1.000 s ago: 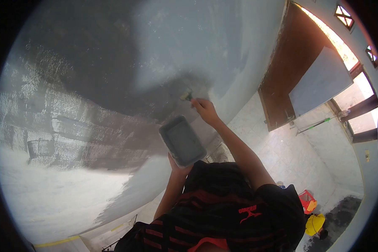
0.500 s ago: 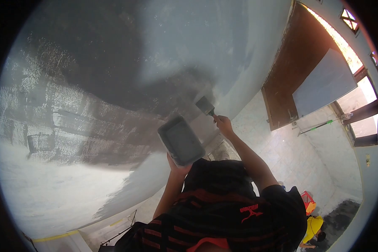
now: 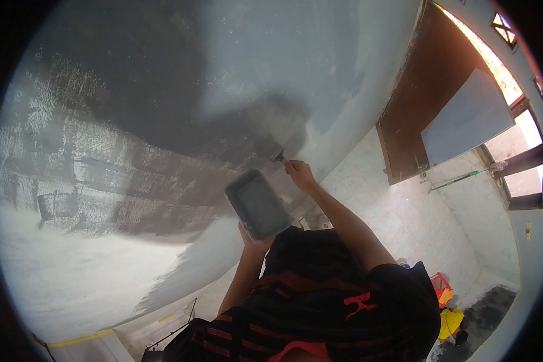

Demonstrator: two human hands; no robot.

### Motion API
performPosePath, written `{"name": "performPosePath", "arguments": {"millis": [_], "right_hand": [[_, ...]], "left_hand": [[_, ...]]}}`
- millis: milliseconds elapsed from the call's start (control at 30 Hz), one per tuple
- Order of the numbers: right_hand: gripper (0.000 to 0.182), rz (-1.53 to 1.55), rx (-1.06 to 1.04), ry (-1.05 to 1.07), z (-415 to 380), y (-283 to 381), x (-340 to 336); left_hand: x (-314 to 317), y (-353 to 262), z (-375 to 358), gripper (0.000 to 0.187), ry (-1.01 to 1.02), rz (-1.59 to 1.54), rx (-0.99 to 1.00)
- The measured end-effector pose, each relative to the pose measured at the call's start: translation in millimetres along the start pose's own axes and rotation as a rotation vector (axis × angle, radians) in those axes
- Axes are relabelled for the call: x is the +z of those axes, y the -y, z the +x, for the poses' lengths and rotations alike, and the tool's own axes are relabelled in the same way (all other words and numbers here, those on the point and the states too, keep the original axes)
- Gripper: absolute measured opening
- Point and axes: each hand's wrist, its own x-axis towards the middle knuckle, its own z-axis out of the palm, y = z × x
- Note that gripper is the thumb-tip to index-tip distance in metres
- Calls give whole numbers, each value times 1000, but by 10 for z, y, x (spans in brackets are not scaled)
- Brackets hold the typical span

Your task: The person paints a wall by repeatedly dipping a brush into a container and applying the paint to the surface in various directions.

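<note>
Tray [image 3: 236, 205] clasped at near end by left hand [image 3: 257, 247], brush [image 3: 279, 156] gripped in right hand [image 3: 300, 175]

The head view looks forward and down over both hands [image 3: 300, 174] [image 3: 256, 244].

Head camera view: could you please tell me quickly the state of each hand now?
Left hand: holding the grey tray.
Right hand: closed, holding the brush by its handle.
</note>
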Motion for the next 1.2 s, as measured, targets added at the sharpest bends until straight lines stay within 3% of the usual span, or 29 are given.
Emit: {"name": "performPosePath", "arguments": {"millis": [167, 300, 367, 600, 767, 900, 967, 1067, 1200], "right_hand": [[66, -136, 140, 13, -35, -342, -66], [67, -135, 207, 63, -246, -194, -261], [66, 159, 355, 64, -397, -125, -312], [61, 388, 297, 240, -633, -9, -230], [37, 616, 160, 234, -639, -17, -2], [30, 425, 10, 129, -619, 95, 152], [30, 155, -174, 65, -551, 150, 203], [28, -52, -98, 15, -450, 241, 369], [33, -58, -72, -1, -297, -117, 701]], "left_hand": [[-117, 32, -32, 67, -40, -62, 6], [-258, 56, -63, 68, -10, -13, 51], [-251, 42, -95, 68, -32, -10, 52], [-586, 70, -242, 70, -150, -51, 90], [-560, 81, -343, 66, -102, -39, 124], [-477, 50, -410, 65, -142, -97, 165], [-428, 30, -439, 65, -140, -80, 166], [-383, 28, -474, 65, -190, -75, 180], [-432, -24, -484, 65, -190, -42, 188]]}}
